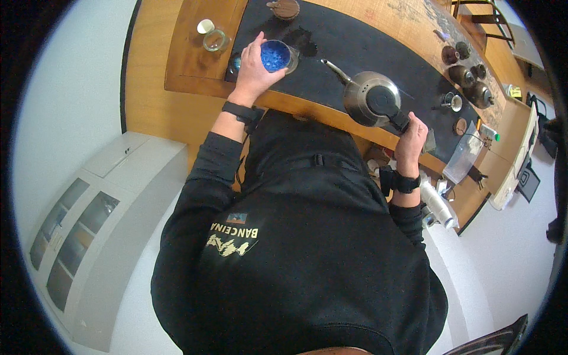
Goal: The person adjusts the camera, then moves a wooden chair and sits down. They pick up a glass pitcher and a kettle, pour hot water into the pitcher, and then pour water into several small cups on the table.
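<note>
My left hand [256,71] is closed round the side of a blue cup [275,56], whose patterned inside faces the camera. Partly behind the cup is a clear glass vessel [293,61]. My right hand [412,138] grips the black handle of a stainless steel gooseneck kettle [372,98]; its lid is black and its spout points towards the cup. Left of my left hand, a small shiny round thing [235,63] is partly hidden. An open glass jar [214,40] stands on the wooden border beside a pale round lid [205,26].
On the dark table mat [337,40] lies a round brown wooden object [285,9] at the far side. Teapots [479,94], small cups [450,54], a metal strainer [453,102] and a plastic bag [463,155] are at the right. A grey cabinet [133,168] stands at the left.
</note>
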Demonstrator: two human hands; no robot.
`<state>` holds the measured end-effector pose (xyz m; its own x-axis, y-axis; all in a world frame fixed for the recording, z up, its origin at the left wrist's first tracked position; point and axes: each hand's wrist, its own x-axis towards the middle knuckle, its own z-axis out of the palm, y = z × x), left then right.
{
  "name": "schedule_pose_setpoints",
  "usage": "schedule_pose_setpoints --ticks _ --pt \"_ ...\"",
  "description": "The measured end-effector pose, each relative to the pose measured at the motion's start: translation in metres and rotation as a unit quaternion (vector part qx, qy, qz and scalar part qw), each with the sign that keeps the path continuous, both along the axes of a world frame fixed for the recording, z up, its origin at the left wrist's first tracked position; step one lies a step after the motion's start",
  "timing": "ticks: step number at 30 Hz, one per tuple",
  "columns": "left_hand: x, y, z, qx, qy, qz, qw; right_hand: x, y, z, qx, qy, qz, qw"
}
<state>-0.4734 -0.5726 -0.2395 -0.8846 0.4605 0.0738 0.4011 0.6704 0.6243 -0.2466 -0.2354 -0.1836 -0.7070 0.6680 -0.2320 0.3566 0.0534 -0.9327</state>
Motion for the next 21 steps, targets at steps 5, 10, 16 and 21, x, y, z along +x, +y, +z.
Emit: schedule_pose_setpoints --ticks 5,10,16,21 --pt "-0.006 -0.002 0.007 -0.032 -0.008 0.035 0.999 0.003 0.003 -0.003 -0.017 -0.004 -0.006 1.000" --pt "-0.007 -0.011 0.013 -0.070 -0.010 -0.054 0.996 0.010 0.005 -0.009 -0.007 0.010 -0.008 1.000" --pt "-0.012 -0.008 0.028 -0.100 -0.020 -0.080 0.992 0.025 0.015 -0.016 -0.012 -0.024 0.007 1.000" --pt "-0.038 0.010 0.044 -0.190 -0.083 -0.125 0.970 0.034 0.014 -0.018 -0.030 0.000 -0.013 0.999"
